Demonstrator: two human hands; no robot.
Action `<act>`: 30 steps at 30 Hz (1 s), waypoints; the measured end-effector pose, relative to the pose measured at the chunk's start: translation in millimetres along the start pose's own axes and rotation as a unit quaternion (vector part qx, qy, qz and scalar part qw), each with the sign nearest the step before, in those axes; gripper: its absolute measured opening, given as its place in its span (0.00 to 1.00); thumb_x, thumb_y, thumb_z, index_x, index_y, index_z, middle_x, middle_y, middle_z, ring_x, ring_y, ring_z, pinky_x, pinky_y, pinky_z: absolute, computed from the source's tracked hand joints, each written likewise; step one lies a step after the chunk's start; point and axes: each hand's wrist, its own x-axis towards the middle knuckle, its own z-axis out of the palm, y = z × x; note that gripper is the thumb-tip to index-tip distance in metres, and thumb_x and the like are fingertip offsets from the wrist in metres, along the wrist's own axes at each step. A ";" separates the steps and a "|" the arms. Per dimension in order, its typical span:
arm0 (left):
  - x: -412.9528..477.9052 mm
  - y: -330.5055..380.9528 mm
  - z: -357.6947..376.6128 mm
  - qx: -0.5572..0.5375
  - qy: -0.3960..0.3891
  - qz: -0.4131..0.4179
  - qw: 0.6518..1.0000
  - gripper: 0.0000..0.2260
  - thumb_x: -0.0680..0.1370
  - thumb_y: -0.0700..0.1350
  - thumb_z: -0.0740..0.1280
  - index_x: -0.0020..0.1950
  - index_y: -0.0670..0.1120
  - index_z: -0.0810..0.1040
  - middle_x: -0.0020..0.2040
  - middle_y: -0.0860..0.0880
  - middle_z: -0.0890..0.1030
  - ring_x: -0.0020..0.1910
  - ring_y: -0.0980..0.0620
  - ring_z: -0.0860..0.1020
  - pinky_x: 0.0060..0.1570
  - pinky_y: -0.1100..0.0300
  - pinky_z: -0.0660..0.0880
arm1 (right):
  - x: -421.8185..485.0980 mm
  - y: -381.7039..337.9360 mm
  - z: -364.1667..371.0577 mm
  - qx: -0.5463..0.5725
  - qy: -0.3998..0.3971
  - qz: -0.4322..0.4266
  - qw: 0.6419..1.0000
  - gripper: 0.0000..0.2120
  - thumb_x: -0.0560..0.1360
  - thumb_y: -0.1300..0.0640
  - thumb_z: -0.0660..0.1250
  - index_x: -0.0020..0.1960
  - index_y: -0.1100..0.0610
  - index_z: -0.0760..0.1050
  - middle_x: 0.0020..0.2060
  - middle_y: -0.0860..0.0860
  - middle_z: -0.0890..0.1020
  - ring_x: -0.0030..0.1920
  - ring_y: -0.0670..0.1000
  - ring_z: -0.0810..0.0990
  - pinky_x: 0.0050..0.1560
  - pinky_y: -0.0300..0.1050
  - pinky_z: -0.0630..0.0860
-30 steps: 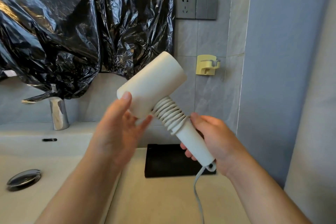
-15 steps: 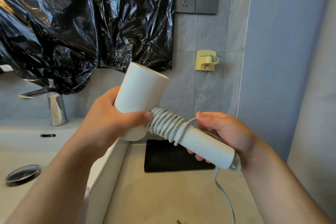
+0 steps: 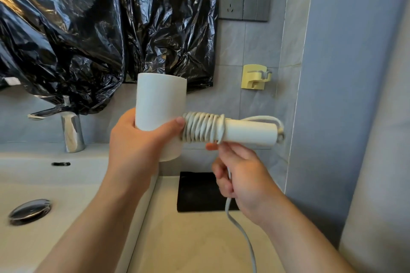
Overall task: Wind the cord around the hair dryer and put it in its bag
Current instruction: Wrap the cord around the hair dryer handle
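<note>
The left hand (image 3: 135, 150) was clamped round the barrel of the dryer (image 3: 160, 115), thumb pressed near the root of the handle, holding it in the air above the table (image 3: 195, 239) with the barrel upright and the handle pointing right. The right hand (image 3: 241, 179), just under the handle, was closed on the cord (image 3: 238, 226), pinching it where it left the last turn. Several tight turns already sat side by side on the handle next to the barrel; the outer half of the handle was bare, and a short loop stood out at its end, where the cord enters. The loose cord fell from the right hand toward the table and out of view, so how much remained could not be told. The dryer looked rigid, smooth and fairly light, best held by the barrel so the handle stayed free for winding. The cord seemed soft but springy, likely to slip off unless kept taut. A flat black thing (image 3: 197, 193), perhaps the bag, lay on the table behind the hands, beside the sink (image 3: 55, 186).
</note>
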 end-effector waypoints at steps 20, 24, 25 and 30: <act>-9.2 1.0 4.1 0.160 0.077 0.058 0.982 0.25 0.61 0.57 0.76 0.55 0.57 0.74 0.45 0.57 0.79 0.44 0.57 0.79 0.38 0.55 0.77 | -13.2 -23.5 -6.6 -0.286 0.093 -0.192 0.934 0.13 0.77 0.61 0.64 0.55 0.48 0.82 0.30 0.45 0.79 0.31 0.42 0.77 0.34 0.28 0.71; -8.8 3.1 2.7 0.163 0.063 0.055 0.983 0.26 0.60 0.58 0.75 0.55 0.56 0.73 0.46 0.57 0.79 0.45 0.56 0.79 0.40 0.54 0.78 | -14.2 -26.4 -13.1 -0.327 0.050 -0.179 0.927 0.14 0.78 0.61 0.64 0.58 0.47 0.81 0.29 0.36 0.76 0.31 0.36 0.75 0.36 0.26 0.69; -8.4 4.3 1.7 0.169 0.054 0.057 0.982 0.26 0.60 0.58 0.75 0.55 0.57 0.74 0.46 0.57 0.79 0.45 0.56 0.79 0.40 0.53 0.78 | -15.6 -28.1 -15.4 -0.380 0.046 -0.189 0.904 0.14 0.77 0.59 0.64 0.58 0.45 0.81 0.33 0.35 0.77 0.35 0.36 0.75 0.38 0.25 0.69; -5.2 13.6 -6.4 0.208 -0.014 0.077 0.975 0.23 0.57 0.57 0.76 0.50 0.60 0.74 0.44 0.58 0.79 0.42 0.61 0.78 0.37 0.58 0.76 | -22.2 -39.5 -24.1 -0.533 0.066 -0.258 0.803 0.09 0.74 0.55 0.70 0.51 0.43 0.82 0.35 0.34 0.79 0.39 0.36 0.77 0.36 0.30 0.71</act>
